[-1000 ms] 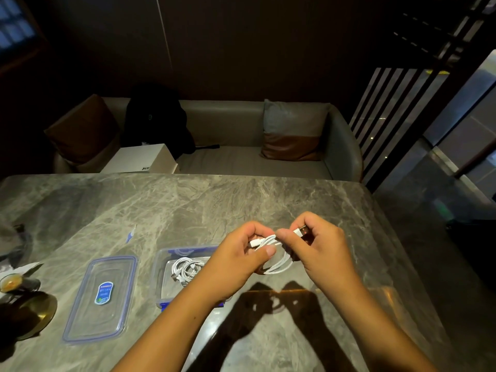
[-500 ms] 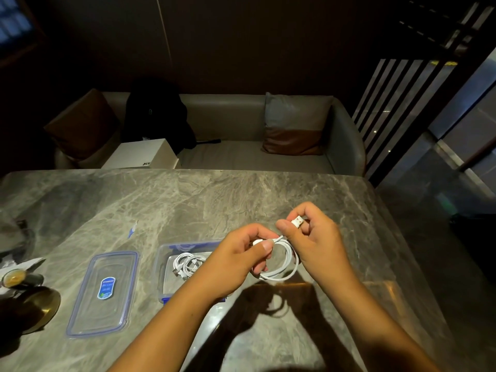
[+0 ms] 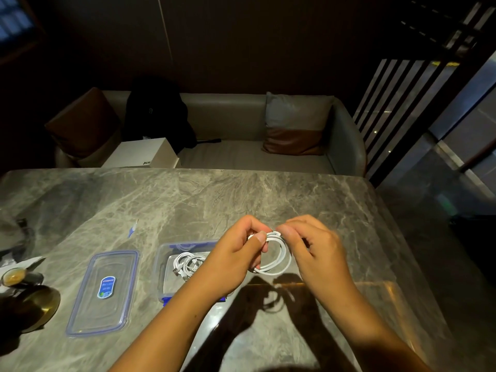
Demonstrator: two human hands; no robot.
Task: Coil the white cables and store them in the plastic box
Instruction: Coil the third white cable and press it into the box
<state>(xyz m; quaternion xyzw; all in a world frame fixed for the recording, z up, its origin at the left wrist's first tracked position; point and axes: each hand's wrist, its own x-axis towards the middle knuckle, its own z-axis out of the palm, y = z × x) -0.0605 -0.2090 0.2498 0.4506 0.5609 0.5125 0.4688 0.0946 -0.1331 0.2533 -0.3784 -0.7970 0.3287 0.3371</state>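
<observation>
The left hand (image 3: 236,255) and right hand (image 3: 320,251) are pinching the coiled cable (image 3: 283,260) at its top, probably tucking its end; lowering it into the box (image 3: 163,260) is coming next.

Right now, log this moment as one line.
stage: coiling | left hand: pinches white cable coil | right hand: pinches coil top | plastic box: open, holds coiled cables | lid: on table beside box

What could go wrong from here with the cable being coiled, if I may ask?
The cable hangs in loose loops, pinched only at the top by the left hand and right hand; a slipping pinch could let it spring open. The box already holds other coiled cables, so this one might tangle with them when put in.
</observation>
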